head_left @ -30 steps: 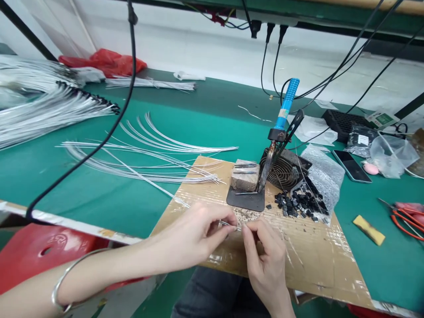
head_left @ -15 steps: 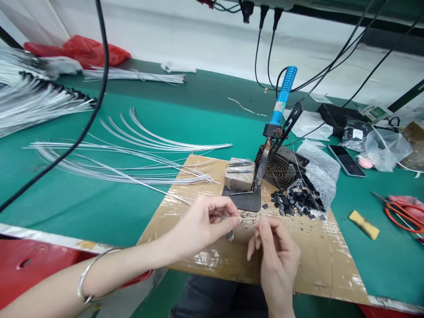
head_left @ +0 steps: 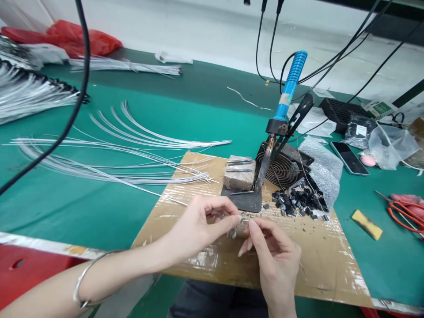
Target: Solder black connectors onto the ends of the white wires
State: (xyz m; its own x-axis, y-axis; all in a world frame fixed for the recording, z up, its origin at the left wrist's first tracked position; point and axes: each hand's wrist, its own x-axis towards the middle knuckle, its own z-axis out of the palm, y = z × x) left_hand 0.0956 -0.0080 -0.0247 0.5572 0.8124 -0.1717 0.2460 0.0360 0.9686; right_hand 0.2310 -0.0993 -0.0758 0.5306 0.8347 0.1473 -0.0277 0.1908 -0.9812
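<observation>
My left hand (head_left: 208,223) is closed in a pinch on a thin white wire (head_left: 175,201), which trails off to the left over the cardboard. The short end of that wire sticks out past my left fingertips. There my right hand (head_left: 274,251) pinches at the tip with thumb and forefinger, its other fingers curled; the exact contact is too small to see clearly. Just behind both hands stands a blue-handled soldering iron (head_left: 291,81) in its holder, tip down beside a worn block (head_left: 239,179). Small black parts (head_left: 294,201) lie in a heap to the right.
Several loose white wires (head_left: 132,176) spread over the green mat at left. A cardboard sheet (head_left: 318,265) lies under my hands. On the right are a yellow sponge (head_left: 367,224), orange-handled scissors (head_left: 406,216) and a phone (head_left: 349,158). A black cable (head_left: 84,75) hangs at front left.
My right hand has moved left, and its fingertips have met the wire end beside my left fingers. My left hand keeps its pinch. The view has shifted slightly.
</observation>
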